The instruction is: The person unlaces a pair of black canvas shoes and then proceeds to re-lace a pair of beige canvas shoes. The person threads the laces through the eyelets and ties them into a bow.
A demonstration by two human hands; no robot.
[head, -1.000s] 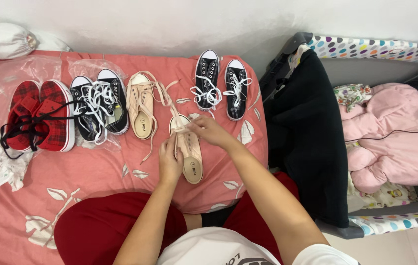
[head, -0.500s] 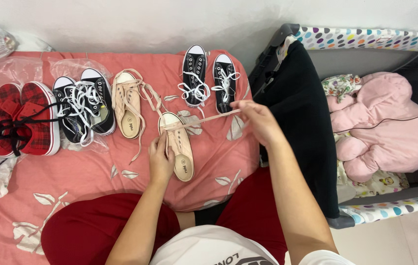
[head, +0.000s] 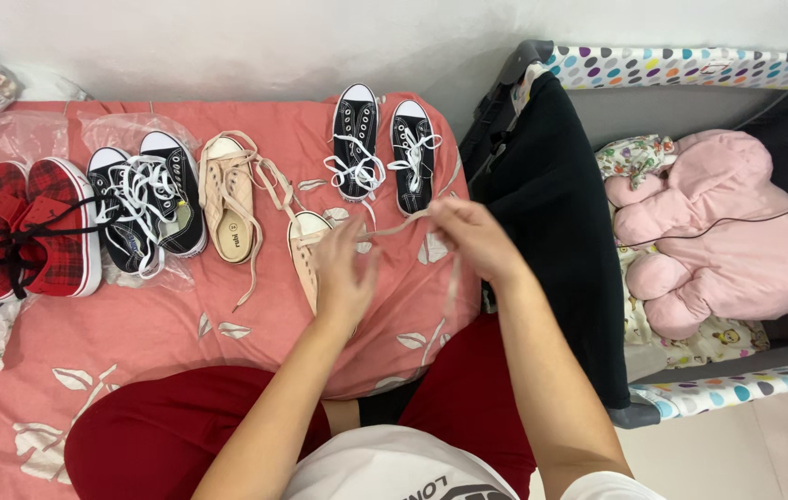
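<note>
A beige slip-on sneaker [head: 306, 243] lies on the pink bedspread [head: 144, 338], mostly covered by my left hand [head: 343, 266]. A beige lace [head: 403, 225] runs from its toe to my right hand [head: 468, 236], which pinches it; the loose end dangles down, blurred. My left hand hovers over the shoe with fingers bent, near the lace. Whether it grips the lace is unclear. The matching beige sneaker [head: 227, 199] lies to the left with its laces loose.
A pair of small black sneakers [head: 380, 153] stands at the back. Black-and-white sneakers [head: 144, 204] and red plaid shoes [head: 28, 227] lie on plastic bags at left. A playpen with a black cloth [head: 556, 213] and pink padded jacket [head: 718, 231] stands at right.
My right hand has come back left a little with the lace, now slack and dangling. My left hand has lifted off the shoe's side and moved over it toward the lace.
</note>
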